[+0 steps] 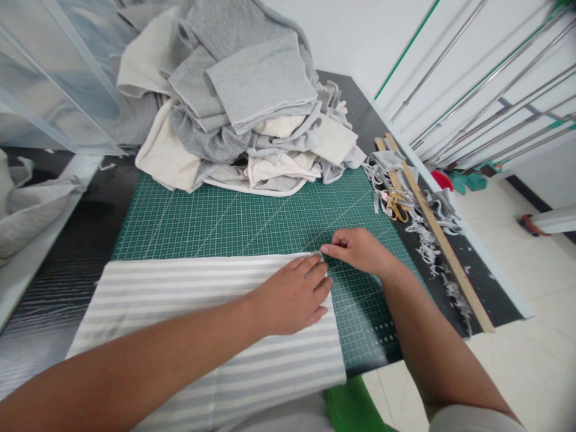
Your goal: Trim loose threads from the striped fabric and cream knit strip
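Note:
A white and grey striped cloth [180, 294] lies flat over the near part of a green cutting mat [216, 228]. My left hand [292, 294] rests on the cloth by its far right corner, fingers spread and pressing down. Just beyond that corner my right hand [360, 249] is closed in a pinch, thumb against the fingers. A thin pale line shows between its fingertips and the cloth's corner; whether this is the cloth's edge or a thread I cannot tell.
A tall heap of grey and cream fabric pieces [252, 102] covers the back of the mat. On the right lie a long wooden ruler [443, 240], gold-handled scissors [396, 207] and fabric scraps [425, 240]. More cloth [36, 210] sits at left, beside a translucent plastic sheet [49, 72].

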### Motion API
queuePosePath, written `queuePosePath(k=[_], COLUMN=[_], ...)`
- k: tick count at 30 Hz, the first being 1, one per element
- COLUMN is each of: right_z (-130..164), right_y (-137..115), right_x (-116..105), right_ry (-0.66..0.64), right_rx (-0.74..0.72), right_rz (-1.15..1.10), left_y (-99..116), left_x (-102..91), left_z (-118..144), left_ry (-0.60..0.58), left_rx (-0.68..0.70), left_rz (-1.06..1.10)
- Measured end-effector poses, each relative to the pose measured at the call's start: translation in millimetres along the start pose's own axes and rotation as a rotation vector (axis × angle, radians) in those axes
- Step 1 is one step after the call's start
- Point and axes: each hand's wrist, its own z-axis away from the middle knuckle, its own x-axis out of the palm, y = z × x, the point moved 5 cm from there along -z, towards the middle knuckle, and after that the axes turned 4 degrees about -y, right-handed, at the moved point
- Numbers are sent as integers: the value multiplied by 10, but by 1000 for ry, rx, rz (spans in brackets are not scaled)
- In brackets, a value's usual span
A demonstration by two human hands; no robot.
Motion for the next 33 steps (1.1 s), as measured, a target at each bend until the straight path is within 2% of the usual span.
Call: queuePosePath(k=[9,25,33], right_z=[1,-4,-11], right_y=[43,-12,35], right_x=[-25,1,1], right_ry=[-29,14,15], right_rx=[-17,-8,52], right_rz=[-11,0,22], left_y=[7,20,17], left_x=[2,-5,0], left_z=[7,1,11], left_ry=[14,15,21], left_rx=[5,6,7], left_rz=[0,-30,-40])
